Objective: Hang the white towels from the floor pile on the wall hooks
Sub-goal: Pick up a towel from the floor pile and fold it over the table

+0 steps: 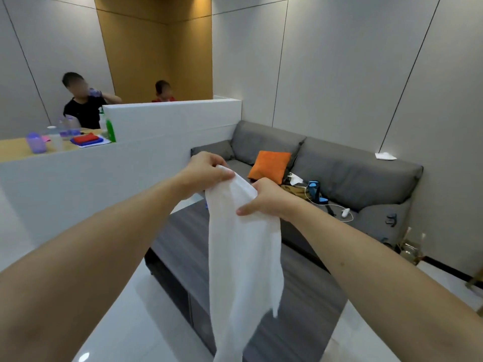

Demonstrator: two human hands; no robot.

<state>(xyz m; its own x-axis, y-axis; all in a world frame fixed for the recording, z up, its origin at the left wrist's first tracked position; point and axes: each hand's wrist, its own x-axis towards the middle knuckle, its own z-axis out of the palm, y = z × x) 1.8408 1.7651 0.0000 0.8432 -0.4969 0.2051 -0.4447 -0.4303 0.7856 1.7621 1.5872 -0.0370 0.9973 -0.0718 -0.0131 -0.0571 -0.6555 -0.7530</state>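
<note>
A white towel point(243, 259) hangs in front of me, bunched at its top and trailing down past the bottom edge of the view. My left hand point(205, 173) grips the towel's upper end, fingers curled round the fabric. My right hand point(266, 199) grips it a little lower and to the right, thumb across the cloth. Both arms are stretched forward at chest height. No wall hooks and no floor pile are in view.
A dark low table point(183, 246) stands below the towel. Behind it is a grey sofa point(350, 176) with an orange cushion point(270, 165) and cables. A white partition point(78, 173) runs along the left, with two people seated beyond it.
</note>
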